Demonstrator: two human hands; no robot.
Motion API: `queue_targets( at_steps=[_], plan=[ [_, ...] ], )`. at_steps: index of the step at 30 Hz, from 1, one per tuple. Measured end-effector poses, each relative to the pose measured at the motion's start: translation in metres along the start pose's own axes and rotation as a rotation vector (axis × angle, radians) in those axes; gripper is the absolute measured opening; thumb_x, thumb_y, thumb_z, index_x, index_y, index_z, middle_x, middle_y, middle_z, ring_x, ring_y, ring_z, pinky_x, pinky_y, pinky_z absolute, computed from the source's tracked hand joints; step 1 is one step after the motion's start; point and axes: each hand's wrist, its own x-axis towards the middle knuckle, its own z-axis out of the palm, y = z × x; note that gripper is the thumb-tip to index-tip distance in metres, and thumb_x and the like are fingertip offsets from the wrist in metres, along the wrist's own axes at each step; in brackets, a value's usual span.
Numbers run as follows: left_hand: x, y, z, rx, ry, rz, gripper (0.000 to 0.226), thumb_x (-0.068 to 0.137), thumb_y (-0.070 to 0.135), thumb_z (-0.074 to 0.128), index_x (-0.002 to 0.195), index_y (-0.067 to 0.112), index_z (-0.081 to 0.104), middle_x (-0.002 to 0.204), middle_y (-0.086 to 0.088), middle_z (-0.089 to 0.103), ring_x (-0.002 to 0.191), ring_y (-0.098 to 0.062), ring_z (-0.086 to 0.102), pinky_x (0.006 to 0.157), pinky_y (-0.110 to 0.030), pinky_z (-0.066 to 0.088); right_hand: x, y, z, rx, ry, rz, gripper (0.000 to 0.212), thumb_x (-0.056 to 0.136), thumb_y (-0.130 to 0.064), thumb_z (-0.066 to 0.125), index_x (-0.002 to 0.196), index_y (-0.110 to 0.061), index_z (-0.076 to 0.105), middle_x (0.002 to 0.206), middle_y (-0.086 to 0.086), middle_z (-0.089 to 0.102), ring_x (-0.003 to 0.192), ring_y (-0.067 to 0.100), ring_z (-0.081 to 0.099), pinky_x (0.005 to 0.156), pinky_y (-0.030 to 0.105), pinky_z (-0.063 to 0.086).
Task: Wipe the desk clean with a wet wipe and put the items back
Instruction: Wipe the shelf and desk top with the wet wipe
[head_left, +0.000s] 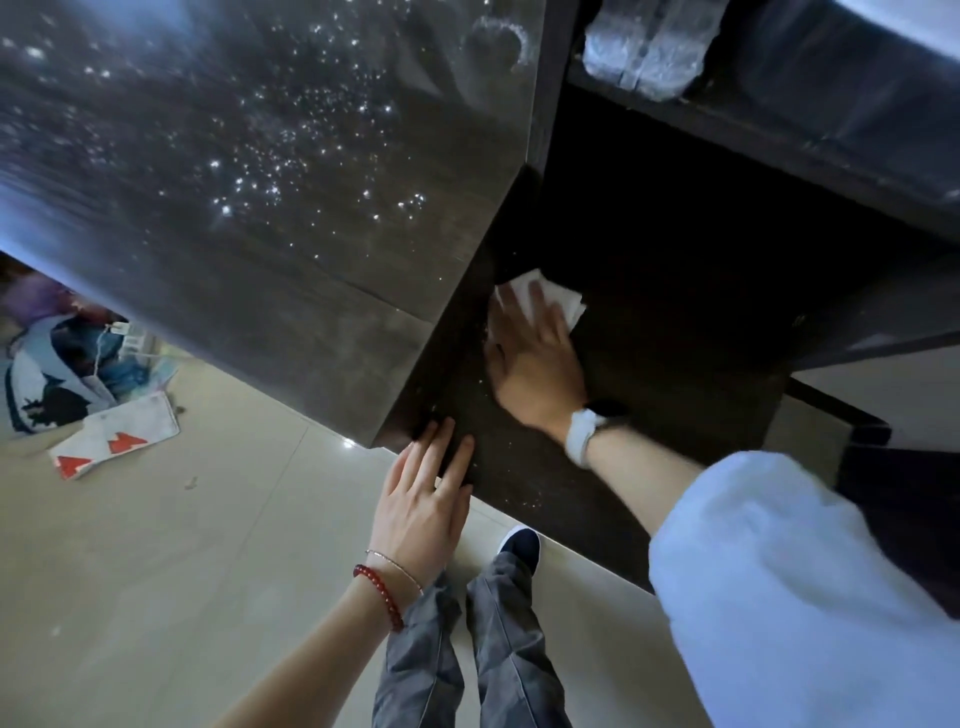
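Note:
My right hand (535, 358) lies flat on a white wet wipe (548, 296), pressing it onto a low dark shelf surface (649, 364) beside the raised dark desk top (260, 182). Most of the wipe is hidden under my fingers; its far edge sticks out. White specks and dust dot the shelf near its front edge. My left hand (423, 499) rests with spread fingers on the shelf's front corner and holds nothing. The desk top glints with many bright droplets and shows a smeared ring mark.
A plastic-wrapped bundle (644, 47) sits on an upper ledge at the back right. On the pale tiled floor (156, 571) at left lie a white packet with red marks (114, 441) and a heap of bags. My legs and a dark shoe (519, 545) are below the shelf edge.

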Motion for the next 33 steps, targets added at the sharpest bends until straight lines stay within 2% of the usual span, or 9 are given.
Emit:
queue_targets(
  at_steps=[3, 5, 10, 14, 16, 22, 27, 29, 33],
  plan=[
    [-0.008, -0.005, -0.003, 0.016, -0.005, 0.006, 0.044, 0.085, 0.025, 0.037, 0.127, 0.012, 0.043, 0.130, -0.017, 0.054, 0.124, -0.031, 0.046, 0.104, -0.038, 0.030, -0.008, 0.003, -0.002, -0.024, 0.011, -0.032, 0.054, 0.092, -0.024, 0.035, 0.144, -0.015, 0.022, 0.155, 0.004, 0.017, 0.143, 0.028, 0.005, 0.115, 0.039, 0.002],
    [-0.013, -0.010, -0.004, 0.004, -0.005, 0.010, 0.043, 0.086, 0.023, 0.036, 0.126, 0.011, 0.047, 0.130, -0.015, 0.054, 0.122, -0.031, 0.050, 0.103, -0.040, 0.033, -0.002, 0.013, -0.010, -0.068, 0.051, -0.054, 0.056, 0.090, -0.020, 0.044, 0.143, -0.014, 0.026, 0.152, 0.008, 0.025, 0.140, 0.031, 0.017, 0.112, 0.041, 0.015],
    [-0.024, -0.022, -0.006, -0.001, -0.001, 0.025, 0.039, 0.094, 0.025, 0.023, 0.127, 0.016, 0.042, 0.130, -0.012, 0.055, 0.122, -0.029, 0.050, 0.102, -0.041, 0.036, 0.019, 0.007, -0.020, -0.051, 0.078, 0.173, 0.056, 0.086, -0.015, 0.050, 0.138, -0.007, 0.032, 0.136, 0.024, 0.038, 0.122, 0.041, 0.035, 0.092, 0.047, 0.033],
    [-0.026, -0.028, -0.009, -0.004, -0.005, -0.028, 0.041, 0.084, 0.022, 0.036, 0.124, 0.014, 0.044, 0.126, -0.015, 0.057, 0.116, -0.033, 0.054, 0.096, -0.050, 0.043, 0.029, -0.008, -0.022, 0.086, 0.190, 0.200, 0.044, 0.083, -0.005, 0.050, 0.126, 0.000, 0.046, 0.130, 0.022, 0.048, 0.119, 0.038, 0.041, 0.092, 0.044, 0.034],
    [-0.025, -0.030, -0.009, 0.016, -0.013, -0.056, 0.041, 0.083, 0.020, 0.043, 0.122, 0.011, 0.046, 0.123, -0.017, 0.059, 0.113, -0.035, 0.056, 0.093, -0.055, 0.043, 0.027, -0.010, -0.019, 0.095, 0.189, 0.187, 0.049, 0.081, -0.004, 0.052, 0.128, 0.002, 0.044, 0.131, 0.022, 0.048, 0.122, 0.039, 0.040, 0.094, 0.045, 0.034],
    [-0.023, -0.034, -0.011, 0.097, -0.043, -0.112, 0.050, 0.076, 0.016, 0.063, 0.123, 0.005, 0.050, 0.119, -0.018, 0.062, 0.113, -0.036, 0.057, 0.094, -0.059, 0.038, 0.010, -0.006, -0.011, 0.053, 0.101, 0.076, 0.064, 0.077, -0.012, 0.050, 0.137, -0.002, 0.034, 0.145, 0.017, 0.036, 0.128, 0.041, 0.035, 0.096, 0.046, 0.035],
    [-0.023, -0.035, -0.017, 0.114, -0.090, -0.122, 0.047, 0.082, 0.027, 0.036, 0.124, 0.009, 0.050, 0.121, -0.013, 0.062, 0.115, -0.031, 0.056, 0.095, -0.058, 0.039, -0.059, -0.029, 0.011, -0.078, -0.100, -0.245, 0.058, 0.077, -0.027, 0.036, 0.133, -0.016, 0.042, 0.141, 0.007, 0.046, 0.126, 0.029, 0.041, 0.098, 0.040, 0.031],
    [-0.023, -0.037, -0.018, 0.097, -0.076, -0.115, 0.046, 0.082, 0.025, 0.036, 0.123, 0.010, 0.051, 0.120, -0.012, 0.062, 0.115, -0.030, 0.056, 0.095, -0.057, 0.039, -0.060, -0.020, 0.009, -0.133, -0.119, -0.314, 0.057, 0.079, -0.028, 0.033, 0.133, -0.014, 0.044, 0.139, 0.006, 0.049, 0.126, 0.027, 0.046, 0.100, 0.036, 0.026],
    [-0.023, -0.037, -0.018, 0.074, -0.011, -0.082, 0.047, 0.074, 0.014, 0.056, 0.121, 0.008, 0.054, 0.119, -0.016, 0.062, 0.112, -0.035, 0.057, 0.089, -0.060, 0.042, -0.002, 0.006, -0.022, -0.047, 0.028, 0.038, 0.058, 0.085, -0.028, 0.032, 0.139, -0.007, 0.033, 0.146, 0.014, 0.037, 0.133, 0.035, 0.034, 0.108, 0.041, 0.025]
  ],
)
